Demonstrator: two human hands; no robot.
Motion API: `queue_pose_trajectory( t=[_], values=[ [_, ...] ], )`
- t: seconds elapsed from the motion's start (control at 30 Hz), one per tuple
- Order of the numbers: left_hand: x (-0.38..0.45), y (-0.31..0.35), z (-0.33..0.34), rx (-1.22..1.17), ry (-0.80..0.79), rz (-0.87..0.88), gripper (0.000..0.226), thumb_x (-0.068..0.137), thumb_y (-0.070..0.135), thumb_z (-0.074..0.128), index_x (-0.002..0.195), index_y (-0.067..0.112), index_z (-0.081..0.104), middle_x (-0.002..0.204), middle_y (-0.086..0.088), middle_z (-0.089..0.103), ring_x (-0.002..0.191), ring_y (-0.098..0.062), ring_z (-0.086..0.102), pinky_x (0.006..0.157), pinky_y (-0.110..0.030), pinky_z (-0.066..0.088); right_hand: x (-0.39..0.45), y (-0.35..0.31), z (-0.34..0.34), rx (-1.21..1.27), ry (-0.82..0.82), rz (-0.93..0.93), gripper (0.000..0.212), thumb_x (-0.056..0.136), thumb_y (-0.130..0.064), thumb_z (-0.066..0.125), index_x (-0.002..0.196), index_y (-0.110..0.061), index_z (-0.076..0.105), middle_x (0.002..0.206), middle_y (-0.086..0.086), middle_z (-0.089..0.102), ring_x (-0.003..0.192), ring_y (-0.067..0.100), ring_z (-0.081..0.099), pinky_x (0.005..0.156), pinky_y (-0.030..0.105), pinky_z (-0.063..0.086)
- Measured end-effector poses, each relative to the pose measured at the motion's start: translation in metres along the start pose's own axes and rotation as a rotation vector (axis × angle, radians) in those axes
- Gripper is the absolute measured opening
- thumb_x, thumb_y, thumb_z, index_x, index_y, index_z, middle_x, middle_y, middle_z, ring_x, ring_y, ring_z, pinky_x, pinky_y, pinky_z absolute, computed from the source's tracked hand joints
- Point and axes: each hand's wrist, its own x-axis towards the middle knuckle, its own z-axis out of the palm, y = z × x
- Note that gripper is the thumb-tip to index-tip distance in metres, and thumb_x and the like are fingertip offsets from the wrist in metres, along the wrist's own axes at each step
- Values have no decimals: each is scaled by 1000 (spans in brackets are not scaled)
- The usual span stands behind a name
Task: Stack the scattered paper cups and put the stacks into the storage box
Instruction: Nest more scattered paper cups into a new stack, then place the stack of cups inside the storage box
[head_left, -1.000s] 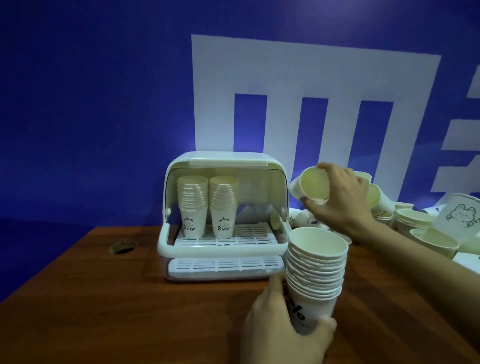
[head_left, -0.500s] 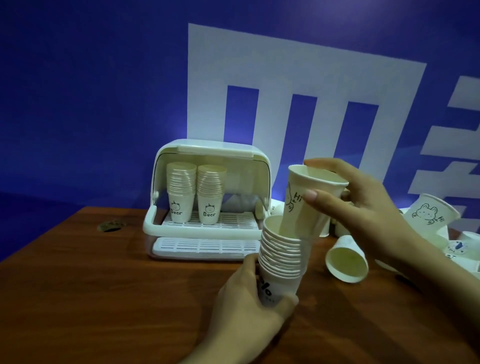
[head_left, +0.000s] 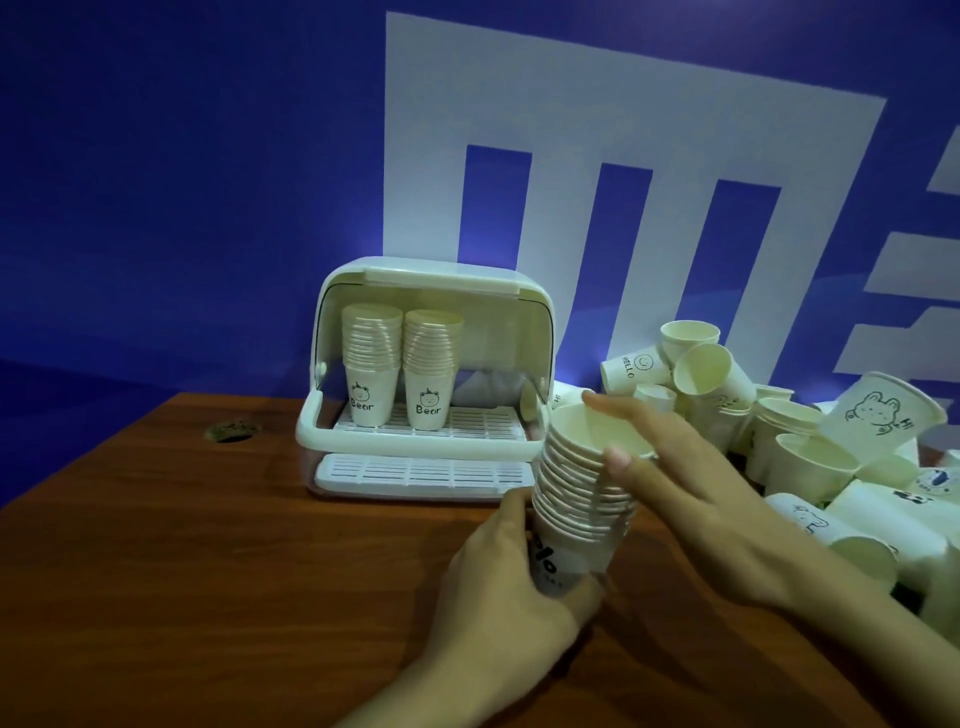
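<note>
A tall stack of white paper cups (head_left: 582, 493) stands tilted on the wooden table (head_left: 208, 561). My left hand (head_left: 509, 597) grips its bottom cup. My right hand (head_left: 691, 478) lies with straight fingers against the stack's rim and right side. The white storage box (head_left: 431, 389) stands open behind, with two upright cup stacks (head_left: 400, 364) marked "Bear" on its rack. A heap of loose paper cups (head_left: 779, 431) lies to the right.
A blue wall with white shapes rises right behind the table. A round cable hole (head_left: 231, 431) sits in the tabletop left of the box. The box's lower drip tray (head_left: 421, 473) juts forward.
The cup my right hand held over the stack now sits pushed down into it. My right hand has let go and lies flat against the stack's top.
</note>
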Motion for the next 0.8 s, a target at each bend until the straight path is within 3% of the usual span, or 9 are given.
queue_pose_trajectory(
  t=[0.07,0.13,0.23,0.33,0.43,0.5,0.63,0.73,0.8],
  values=[
    [0,1,0,-6,4,4,57,66,62,76,116,46,54,105,28,70,97,4,67,83,-26,57,1,-3,2,189,-50,4,40,97,-61,35,133,-57,52,134,-32,57,132,-3,49,110,33,36],
    [-1,2,1,8,-5,1,59,65,63,74,117,44,54,106,25,70,98,1,67,84,-27,57,3,-2,4,118,-10,10,35,100,-55,33,129,-65,50,131,-33,58,129,-1,50,111,36,36],
    [0,2,2,15,5,0,58,66,60,76,117,42,55,106,23,71,97,1,68,85,-31,58,6,7,8,-78,33,48,48,95,-63,27,135,-52,50,129,-26,59,128,9,47,111,48,35],
    [0,6,0,33,2,0,61,65,60,75,120,41,55,110,20,71,100,-2,68,88,-34,58,9,9,11,-36,72,56,58,92,-65,31,139,-40,54,130,-18,61,128,10,50,110,47,37],
    [-2,9,0,48,-6,2,67,63,65,73,123,40,55,113,19,71,104,-6,68,90,-34,58,-1,10,25,368,232,52,58,92,-59,38,142,-34,53,139,-15,58,133,2,49,111,36,38],
    [-4,8,0,57,15,12,68,63,66,75,123,39,58,115,20,71,107,-5,68,90,-32,57,-16,16,39,583,448,100,56,91,-58,40,140,-34,54,138,-13,60,130,4,53,103,35,43],
    [1,2,-9,47,217,59,60,68,31,97,115,35,60,118,19,66,110,-1,62,91,-22,48,-37,35,61,523,649,199,39,91,-53,47,121,-32,61,122,-8,65,118,11,59,102,47,47],
    [27,6,-25,216,464,166,73,66,24,100,129,21,62,129,3,56,122,-18,48,100,-35,40,-37,36,65,461,638,197,31,90,-45,51,112,-26,63,113,-9,64,109,2,58,96,31,47],
    [53,14,-38,217,524,148,75,67,29,100,131,15,62,125,-6,60,118,-25,52,97,-42,45,-34,34,64,439,597,204,27,90,-41,52,109,-26,64,110,-11,62,105,-1,57,86,17,43]
  ],
)
